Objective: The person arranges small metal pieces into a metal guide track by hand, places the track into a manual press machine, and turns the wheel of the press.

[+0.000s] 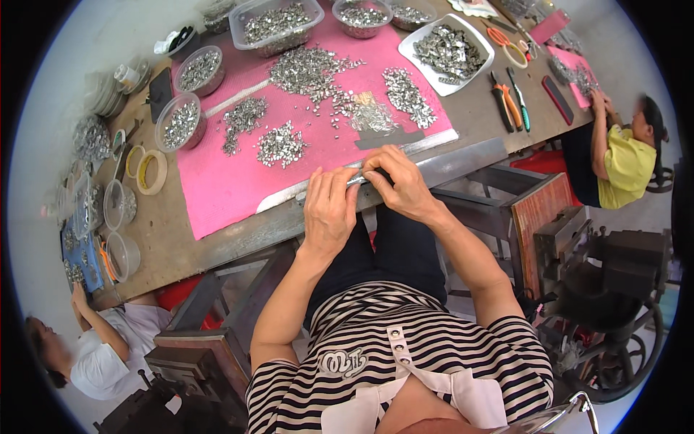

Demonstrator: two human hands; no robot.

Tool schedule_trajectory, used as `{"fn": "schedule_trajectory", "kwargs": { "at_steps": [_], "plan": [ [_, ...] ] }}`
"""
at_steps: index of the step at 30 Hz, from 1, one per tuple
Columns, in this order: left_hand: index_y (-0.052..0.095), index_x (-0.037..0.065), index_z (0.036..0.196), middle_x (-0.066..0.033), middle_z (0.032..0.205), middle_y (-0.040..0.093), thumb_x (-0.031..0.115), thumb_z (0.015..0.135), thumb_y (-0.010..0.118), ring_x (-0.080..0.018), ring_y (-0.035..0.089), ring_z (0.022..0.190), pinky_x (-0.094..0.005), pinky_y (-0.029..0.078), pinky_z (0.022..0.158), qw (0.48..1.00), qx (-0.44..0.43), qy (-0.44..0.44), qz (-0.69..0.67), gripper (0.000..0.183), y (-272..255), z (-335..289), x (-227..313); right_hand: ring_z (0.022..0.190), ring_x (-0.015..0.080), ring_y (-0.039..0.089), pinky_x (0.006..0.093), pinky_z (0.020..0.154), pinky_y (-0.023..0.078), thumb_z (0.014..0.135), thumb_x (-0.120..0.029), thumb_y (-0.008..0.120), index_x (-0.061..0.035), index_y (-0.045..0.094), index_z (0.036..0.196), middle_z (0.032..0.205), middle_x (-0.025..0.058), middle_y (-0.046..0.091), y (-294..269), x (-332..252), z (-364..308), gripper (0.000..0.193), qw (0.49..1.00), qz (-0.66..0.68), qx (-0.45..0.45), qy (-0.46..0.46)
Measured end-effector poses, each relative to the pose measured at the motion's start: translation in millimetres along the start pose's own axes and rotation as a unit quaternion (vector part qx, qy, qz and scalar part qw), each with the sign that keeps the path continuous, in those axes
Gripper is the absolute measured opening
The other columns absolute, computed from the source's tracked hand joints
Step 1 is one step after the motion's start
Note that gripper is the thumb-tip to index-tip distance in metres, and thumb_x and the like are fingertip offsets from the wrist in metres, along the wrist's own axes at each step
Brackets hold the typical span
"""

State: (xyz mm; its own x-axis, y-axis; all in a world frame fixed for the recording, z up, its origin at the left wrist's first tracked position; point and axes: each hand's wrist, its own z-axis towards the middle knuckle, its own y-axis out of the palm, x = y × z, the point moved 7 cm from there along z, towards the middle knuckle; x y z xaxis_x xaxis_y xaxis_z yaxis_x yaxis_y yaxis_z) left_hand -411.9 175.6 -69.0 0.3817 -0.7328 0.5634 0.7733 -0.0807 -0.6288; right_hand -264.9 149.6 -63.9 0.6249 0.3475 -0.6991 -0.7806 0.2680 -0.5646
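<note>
My left hand and my right hand meet at the near edge of the table, both pinching a thin, shiny metal strip between their fingertips. They rest against a long metal rail that runs along the front border of a pink mat. Several heaps of small silvery metal parts lie scattered on the mat just beyond my hands. How the strip ends under my fingers is hidden.
Clear tubs of metal parts, a white tray of parts, pliers, scissors and tape rolls stand around the mat. One person sits at the right, another at lower left. A dark press machine stands right.
</note>
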Motion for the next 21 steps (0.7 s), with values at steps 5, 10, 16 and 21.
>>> {"fn": "schedule_trajectory", "kwargs": {
  "at_steps": [5,10,16,21],
  "plan": [
    [0.063,0.001,0.116,-0.0154,0.108,0.069,0.001,0.089,0.071,-0.0369,0.066,0.102,-0.054,0.048,0.104,1.0,0.01,-0.001,-0.006,0.028,-3,2,2,0.087,0.0281,0.06,0.0386,0.082,0.045,0.09,-0.002,0.069,-0.0013,0.061,0.093,0.095,0.0099,0.066,-1,-1,0,0.008,1.0,0.001,-0.002,0.005],
    [0.063,0.001,0.116,-0.0155,0.107,0.069,0.001,0.089,0.072,-0.0368,0.066,0.102,-0.0541,0.048,0.104,1.0,0.012,-0.002,-0.008,0.028,-1,2,1,0.086,0.0286,0.058,0.04,0.08,0.043,0.089,-0.004,0.068,-0.0025,0.061,0.091,0.091,0.0092,0.062,-1,0,1,0.008,1.0,0.019,0.007,-0.008],
    [0.064,0.001,0.116,-0.0156,0.108,0.069,0.0,0.088,0.072,-0.037,0.066,0.101,-0.0544,0.048,0.104,1.0,0.016,0.0,-0.004,0.029,-4,3,0,0.085,0.0292,0.058,0.0402,0.08,0.043,0.088,-0.003,0.069,-0.003,0.061,0.091,0.091,0.0092,0.062,2,-4,2,0.008,0.999,-0.014,0.008,-0.028],
    [0.063,0.002,0.118,-0.0157,0.11,0.066,0.003,0.09,0.069,-0.0354,0.064,0.105,-0.053,0.047,0.105,1.0,0.009,-0.004,-0.01,0.029,-1,0,0,0.088,0.0256,0.062,0.0394,0.083,0.044,0.084,-0.004,0.072,-0.0047,0.066,0.097,0.096,0.0072,0.064,2,-24,-5,0.015,0.976,-0.163,0.052,-0.137]
  ]
}}
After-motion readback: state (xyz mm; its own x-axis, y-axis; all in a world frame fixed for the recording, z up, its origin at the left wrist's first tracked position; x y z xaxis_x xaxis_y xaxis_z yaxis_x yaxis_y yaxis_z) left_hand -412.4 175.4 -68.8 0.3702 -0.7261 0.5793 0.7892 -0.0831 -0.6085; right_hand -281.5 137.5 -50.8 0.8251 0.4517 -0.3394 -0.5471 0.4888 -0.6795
